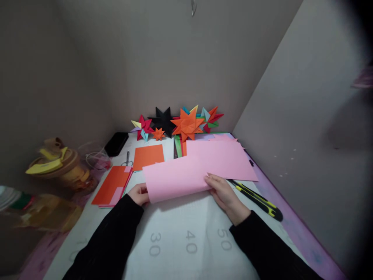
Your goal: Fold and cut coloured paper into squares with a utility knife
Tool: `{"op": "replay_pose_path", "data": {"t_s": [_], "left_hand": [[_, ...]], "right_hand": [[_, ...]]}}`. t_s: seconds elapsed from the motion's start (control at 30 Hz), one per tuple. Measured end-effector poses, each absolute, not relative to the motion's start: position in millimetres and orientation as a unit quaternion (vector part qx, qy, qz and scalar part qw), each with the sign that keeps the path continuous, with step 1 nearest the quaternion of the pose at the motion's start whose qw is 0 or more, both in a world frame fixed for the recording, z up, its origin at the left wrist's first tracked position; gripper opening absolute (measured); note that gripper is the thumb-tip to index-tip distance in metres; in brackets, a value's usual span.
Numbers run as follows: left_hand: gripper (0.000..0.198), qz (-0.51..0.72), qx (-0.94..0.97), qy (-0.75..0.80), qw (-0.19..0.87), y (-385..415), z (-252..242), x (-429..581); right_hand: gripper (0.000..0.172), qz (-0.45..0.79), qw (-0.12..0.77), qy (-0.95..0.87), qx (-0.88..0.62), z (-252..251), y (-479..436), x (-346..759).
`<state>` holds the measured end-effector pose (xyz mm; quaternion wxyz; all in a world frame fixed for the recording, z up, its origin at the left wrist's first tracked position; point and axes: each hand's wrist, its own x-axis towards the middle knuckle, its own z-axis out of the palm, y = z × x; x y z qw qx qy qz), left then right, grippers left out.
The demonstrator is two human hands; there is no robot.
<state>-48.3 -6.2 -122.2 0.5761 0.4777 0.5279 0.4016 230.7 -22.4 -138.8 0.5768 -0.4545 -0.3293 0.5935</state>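
A pink sheet of paper [175,179], its near edge curved upward, is held between both hands above the white mat. My left hand [140,193] grips its left end, with the fingertips partly behind the paper. At the lower right edge, my right hand [223,194] pinches the sheet between thumb and fingers. Behind it lies a wider spread of pink paper [224,159]; whether the two are one piece I cannot tell. A black and yellow utility knife [259,200] rests just right of my right hand.
Orange paper stacks [109,184] and an orange sheet [148,155] lie left, near small scissors [127,159] and a black phone [116,144]. Folded paper stars [188,123] stand along the back wall. A lidded jar [67,167] and a bottle [43,212] stand at the left edge.
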Motion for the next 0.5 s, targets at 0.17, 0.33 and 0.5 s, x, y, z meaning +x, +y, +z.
{"op": "replay_pose_path", "data": {"t_s": [0.17,0.33,0.5], "left_hand": [[0.023,0.365,0.51,0.453,0.633,-5.1,-109.6,-58.8],[0.054,0.433,0.498,0.423,0.621,-1.8,-116.1,-56.5],[0.052,0.486,0.468,0.475,0.565,-0.5,-120.7,-49.7]], "right_hand": [[0.021,0.598,0.61,-0.266,-0.446,-137.2,-22.1,229.3],[0.025,0.501,0.605,-0.385,-0.484,-139.0,-23.1,227.5],[0.02,0.443,0.598,-0.43,-0.512,-141.2,-27.7,221.0]]}}
